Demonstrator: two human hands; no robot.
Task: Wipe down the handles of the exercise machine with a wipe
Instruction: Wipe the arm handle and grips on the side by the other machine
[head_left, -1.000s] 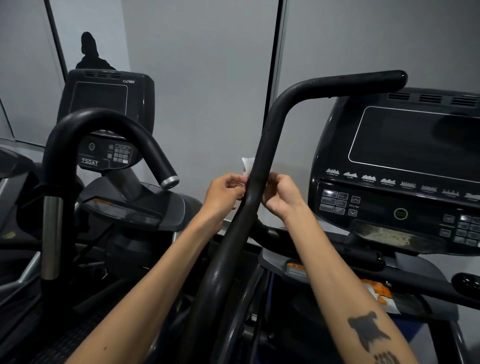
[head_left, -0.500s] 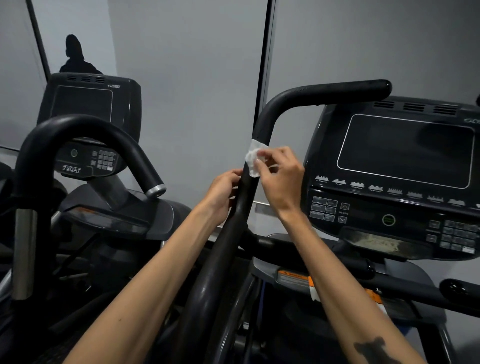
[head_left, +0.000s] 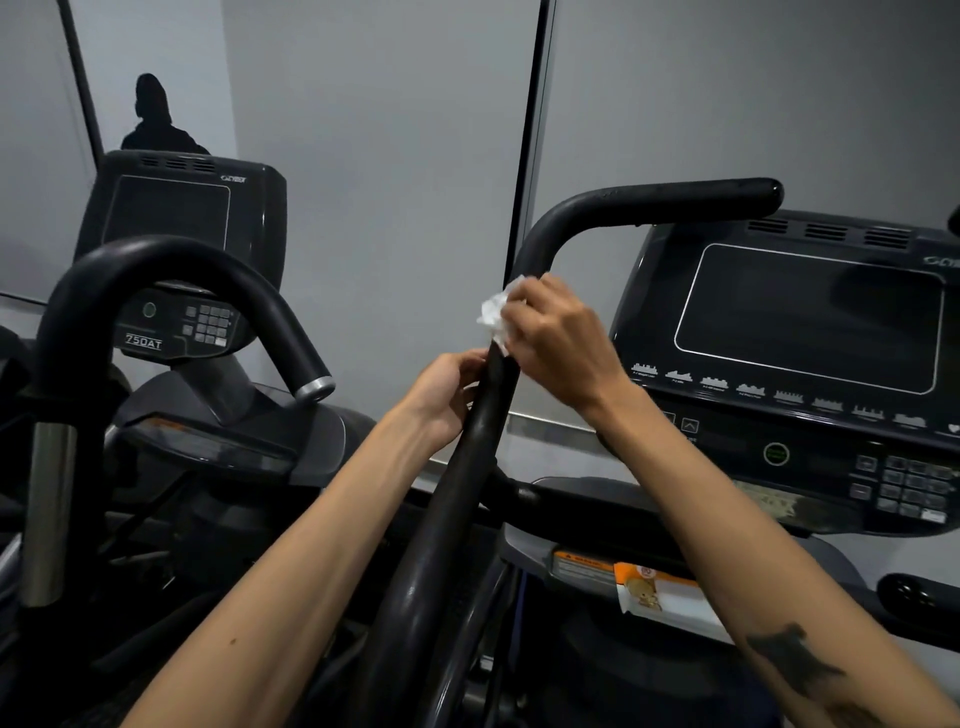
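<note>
From the head camera, a crumpled white wipe (head_left: 496, 314) sits against the upright stretch of the black handle (head_left: 483, 431), just below its bend, pinched in the curled fingers of the right hand (head_left: 558, 345) and bulging out on the left of that hand. The left hand (head_left: 449, 397) is lower down, its fingers curled round the same bar from the left, both forearms reaching up from below. Right of the handle is a dark console (head_left: 800, 332); a second machine (head_left: 176, 322) stands left, before a grey wall (head_left: 374, 156).

Matt black handle (head_left: 483, 431), crumpled white wipe (head_left: 493, 312), perhaps paper, glossy plastic console (head_left: 810, 322), brushed-metal end cap (head_left: 315, 387).
</note>
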